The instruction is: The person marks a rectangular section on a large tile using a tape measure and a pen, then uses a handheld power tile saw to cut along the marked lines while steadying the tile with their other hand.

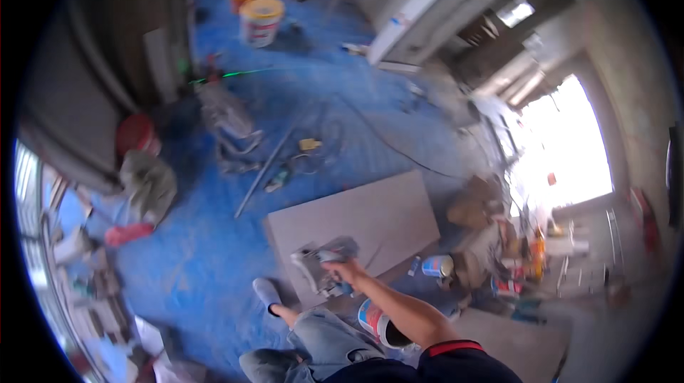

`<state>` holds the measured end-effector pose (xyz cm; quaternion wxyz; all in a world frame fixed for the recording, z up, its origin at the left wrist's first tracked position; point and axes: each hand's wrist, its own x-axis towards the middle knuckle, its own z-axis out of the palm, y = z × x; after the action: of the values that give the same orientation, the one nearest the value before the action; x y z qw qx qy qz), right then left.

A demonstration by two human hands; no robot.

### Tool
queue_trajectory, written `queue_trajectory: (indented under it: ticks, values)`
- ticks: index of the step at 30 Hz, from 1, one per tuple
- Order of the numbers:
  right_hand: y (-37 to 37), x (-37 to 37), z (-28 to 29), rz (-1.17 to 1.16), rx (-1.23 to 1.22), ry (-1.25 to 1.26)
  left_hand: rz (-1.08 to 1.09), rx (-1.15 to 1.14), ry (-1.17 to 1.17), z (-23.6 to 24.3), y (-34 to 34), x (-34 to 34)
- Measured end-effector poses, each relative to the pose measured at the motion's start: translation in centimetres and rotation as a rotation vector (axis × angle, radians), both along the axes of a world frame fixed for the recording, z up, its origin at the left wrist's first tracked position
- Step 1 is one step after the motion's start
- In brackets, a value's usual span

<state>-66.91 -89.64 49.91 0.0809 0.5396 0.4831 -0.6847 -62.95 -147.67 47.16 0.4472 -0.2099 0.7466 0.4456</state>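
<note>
Your right hand (pixel 347 269) is clenched on the grey cutter (pixel 318 267), lower middle of frame on the tile (pixel 370 219); it looks heavy and rigid, so hold its handle, while your left hand is out of view.

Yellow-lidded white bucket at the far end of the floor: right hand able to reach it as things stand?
Probably not. The right hand is on a power tool at the grey slab, and the bucket stands far across the blue floor.
</note>
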Motion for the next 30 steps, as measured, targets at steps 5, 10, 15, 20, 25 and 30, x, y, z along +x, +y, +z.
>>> queue_trajectory:
  ticks: [5,10,15,20,25,30]
  values:
    - [-1.2,4.1,1.2,0.107,0.197,0.088,-0.581,0.071,0.029,3.1,2.0,-6.3]
    - [-4.5,-0.9,5.9,0.325,0.322,-0.095,-0.730,-0.033,-0.004,2.4,0.0,-7.7]
    - [-7.0,-0.3,6.1,0.392,0.532,-0.163,-0.783,-0.054,-0.077,6.0,-0.3,-10.1]
    - [-9.5,0.9,9.5,0.251,0.443,-0.149,-0.729,0.040,-0.027,6.0,-4.5,-12.7]
    - [-11.9,4.5,11.4,0.195,0.419,-0.257,-0.830,0.067,0.112,4.1,-7.9,-14.1]
    - [-12.9,9.4,13.6,0.131,0.431,-0.298,-0.733,0.182,-0.071,3.0,-8.9,-15.3]
